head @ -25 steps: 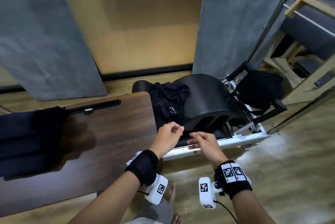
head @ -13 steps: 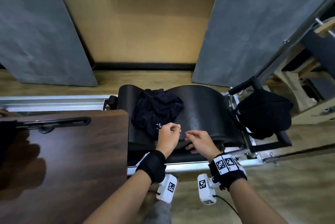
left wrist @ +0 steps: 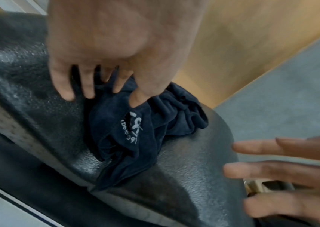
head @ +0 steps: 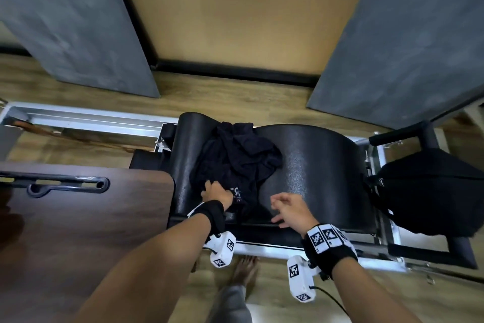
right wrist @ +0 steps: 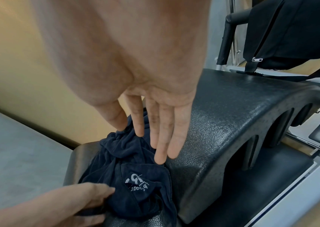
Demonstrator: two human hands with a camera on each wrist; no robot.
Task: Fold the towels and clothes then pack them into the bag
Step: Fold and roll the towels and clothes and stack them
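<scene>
A crumpled navy garment (head: 235, 160) with a small white logo lies over a black padded arched barrel (head: 314, 160). My left hand (head: 213, 190) is on the garment's near edge, beside the logo. In the left wrist view its spread fingertips (left wrist: 89, 93) touch the cloth (left wrist: 135, 138) without closing round it. My right hand (head: 282, 207) hovers just right of the garment with straight fingers and holds nothing. In the right wrist view its fingers (right wrist: 163, 145) hang above the cloth (right wrist: 132, 169). A black bag (head: 424, 191) hangs at the right end of the frame.
A dark wooden table top (head: 91, 218) with a slotted black handle adjoins the barrel on the left. A metal frame (head: 78, 118) runs under the barrel along the wooden floor. Grey wall panels (head: 65, 21) stand behind. A bare foot (head: 245, 270) is below the frame.
My left hand has uncurled and reached forward onto the garment. My right hand has spread its fingers and shifted right. The view has swung, so the dark pile on the table has gone out of frame.
</scene>
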